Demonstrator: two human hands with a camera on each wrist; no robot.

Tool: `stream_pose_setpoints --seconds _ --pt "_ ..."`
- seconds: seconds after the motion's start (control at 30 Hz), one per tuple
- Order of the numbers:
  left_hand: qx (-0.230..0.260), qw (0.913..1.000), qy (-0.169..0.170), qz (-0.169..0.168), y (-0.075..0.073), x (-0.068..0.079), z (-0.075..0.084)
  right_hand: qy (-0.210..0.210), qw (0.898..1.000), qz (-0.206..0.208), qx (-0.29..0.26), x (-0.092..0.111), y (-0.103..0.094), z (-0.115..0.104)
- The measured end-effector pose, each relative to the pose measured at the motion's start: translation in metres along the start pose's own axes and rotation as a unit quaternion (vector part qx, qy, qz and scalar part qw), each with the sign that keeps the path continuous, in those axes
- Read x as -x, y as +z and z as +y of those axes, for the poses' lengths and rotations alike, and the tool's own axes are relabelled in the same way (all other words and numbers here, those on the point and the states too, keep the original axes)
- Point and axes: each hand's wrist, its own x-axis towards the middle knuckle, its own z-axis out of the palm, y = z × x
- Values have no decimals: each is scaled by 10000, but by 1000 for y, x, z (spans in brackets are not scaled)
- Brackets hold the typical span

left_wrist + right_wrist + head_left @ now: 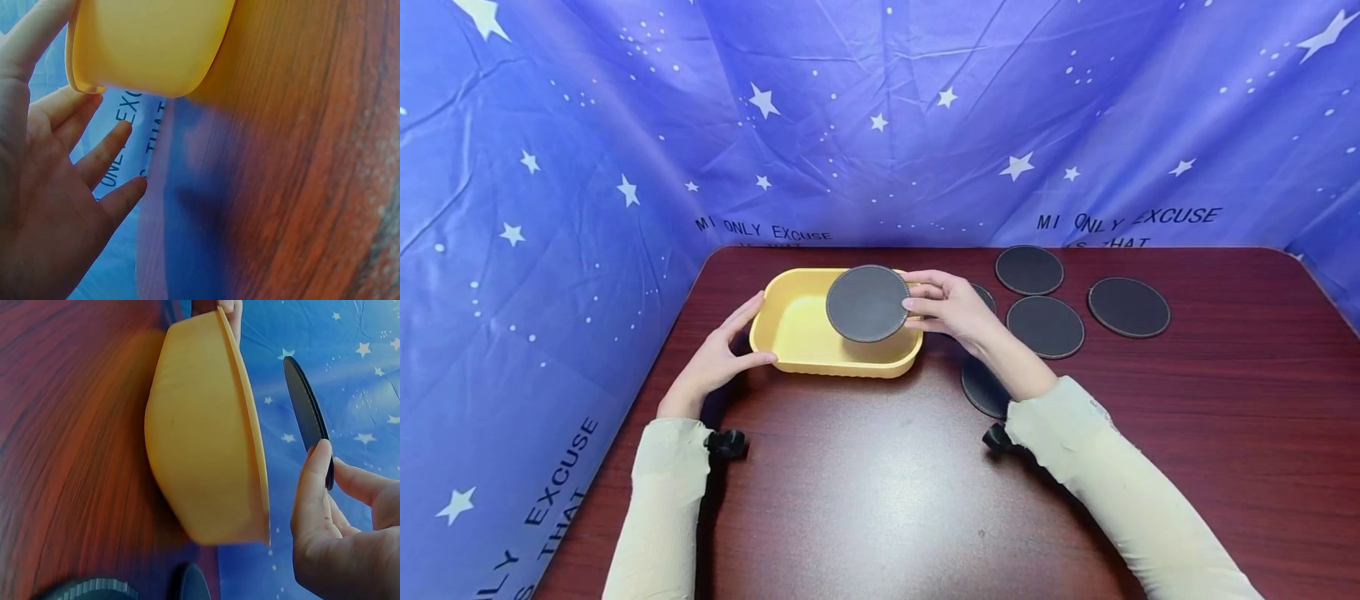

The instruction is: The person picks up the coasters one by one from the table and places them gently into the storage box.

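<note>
My right hand (951, 308) pinches a round black coaster (867, 304) with a stitched rim by its right edge. The coaster is held above the right half of a yellow oblong tub (790, 367), and the right wrist view shows it edge-on, thin and apart from the tub wall (203, 431). At the tub's left end, my left hand (718, 362) touches the rim with its thumb and fingers. The left wrist view shows that hand's fingers (103, 153) spread and mostly straight, some fingertips meeting the rim. The visible left part of the tub's inside is bare.
Several more black coasters lie on the dark red wooden table (850, 500): one at the back (1030, 269), others to the right, one partly under my right forearm. A blue star-printed cloth (880, 167) hangs behind and at the left.
</note>
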Motion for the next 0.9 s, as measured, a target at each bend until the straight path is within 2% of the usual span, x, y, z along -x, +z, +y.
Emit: stream_pose_setpoints --seconds 0.2,0.5,0.67,0.9 --pt "-40 9999 106 35 0 0 -1 109 9998 -23 -177 -13 23 3" --pt "-61 9999 138 44 1 1 0 417 9963 13 -746 -30 51 7" --pt "-69 9998 165 34 0 2 1 608 9924 144 -1057 -42 64 12" --pt "-100 9998 156 14 0 2 2 855 9880 459 -1200 -53 74 20"
